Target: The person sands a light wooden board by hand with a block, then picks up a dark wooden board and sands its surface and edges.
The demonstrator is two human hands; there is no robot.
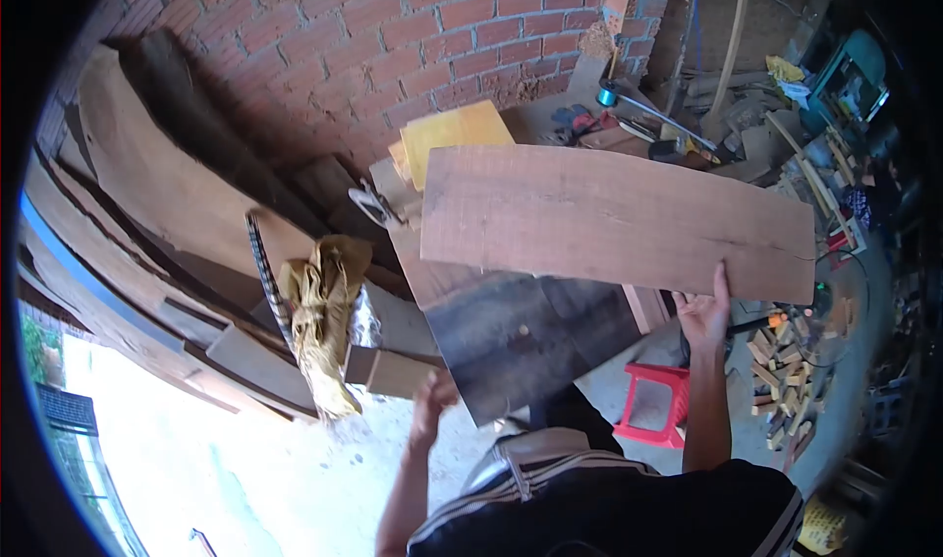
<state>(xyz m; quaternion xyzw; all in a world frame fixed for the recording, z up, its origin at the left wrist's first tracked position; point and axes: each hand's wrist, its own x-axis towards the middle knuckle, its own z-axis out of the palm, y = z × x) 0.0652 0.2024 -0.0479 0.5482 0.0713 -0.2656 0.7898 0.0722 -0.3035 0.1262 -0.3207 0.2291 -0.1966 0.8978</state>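
A long reddish-brown wooden board [619, 218] lies at a slant in front of me, its broad face up. My right hand [703, 316] grips its lower edge toward the right end, one finger over the face and the others curled below. Under it is a wide panel, dark and stained across most of its face [511, 336], partly covered by the board. My left hand [432, 400] is beside the lower left edge of this panel, slightly blurred, with its fingers apart and nothing in them.
Large planks [187, 164] lean along the brick wall [393, 36] at left, with a tan sack [329, 292] against them. Yellow sheets [457, 135] lie behind the board. A red plastic stool [678, 400] stands at right, near scattered wood offcuts [781, 370].
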